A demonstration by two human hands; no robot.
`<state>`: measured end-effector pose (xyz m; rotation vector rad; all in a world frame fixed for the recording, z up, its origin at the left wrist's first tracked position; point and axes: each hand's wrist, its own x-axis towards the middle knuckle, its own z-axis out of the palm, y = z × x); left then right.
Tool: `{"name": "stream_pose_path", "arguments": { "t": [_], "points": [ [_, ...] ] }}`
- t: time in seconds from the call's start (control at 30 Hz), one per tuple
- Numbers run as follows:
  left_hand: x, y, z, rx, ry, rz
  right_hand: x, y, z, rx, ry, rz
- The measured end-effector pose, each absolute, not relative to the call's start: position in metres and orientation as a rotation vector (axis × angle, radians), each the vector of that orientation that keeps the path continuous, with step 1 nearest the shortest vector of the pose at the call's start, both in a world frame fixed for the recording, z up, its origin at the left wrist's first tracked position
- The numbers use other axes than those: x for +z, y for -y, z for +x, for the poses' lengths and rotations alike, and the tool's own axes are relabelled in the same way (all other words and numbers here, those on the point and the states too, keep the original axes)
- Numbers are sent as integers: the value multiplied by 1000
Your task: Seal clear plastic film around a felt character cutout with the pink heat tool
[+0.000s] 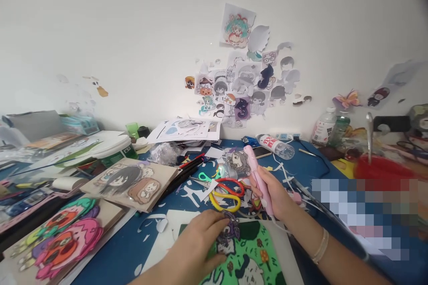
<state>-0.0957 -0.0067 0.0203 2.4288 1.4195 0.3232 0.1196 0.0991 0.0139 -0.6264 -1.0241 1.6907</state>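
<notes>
My left hand (197,242) rests on a green illustrated sheet (254,254), fingers curled around a small purple-haired character cutout (229,234) and pressing it down. My right hand (272,193) is closed around a pink pen-shaped tool (257,176) with a thin cord, its top end pointing up and away from me and its tip down near the cutout. The sheet lies on a white backing at the near edge of a blue table (127,249).
Red and yellow-handled scissors (227,191) lie just beyond my hands among paper scraps. Cardboard character pieces (130,182) and colourful cutouts (63,240) lie at left, plastic bottles (276,146) and a red bowl (381,167) at right. Stickers (240,84) cover the wall.
</notes>
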Motion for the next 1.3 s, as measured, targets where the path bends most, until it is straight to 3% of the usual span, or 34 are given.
{"name": "stream_pose_path", "arguments": {
  "t": [0.37,0.9,1.2,1.3],
  "points": [
    [44,24,-82,154,-1134,2604,14,-99,119,1698,1008,-618],
    [-18,-3,-95,451,-1074,2767,23,-102,124,1630,970,-551],
    [26,-18,-88,549,-1390,2713,33,-105,136,1526,947,-502],
    [36,-32,-65,367,-1365,2835,33,-106,137,1505,938,-512]
  ]
}}
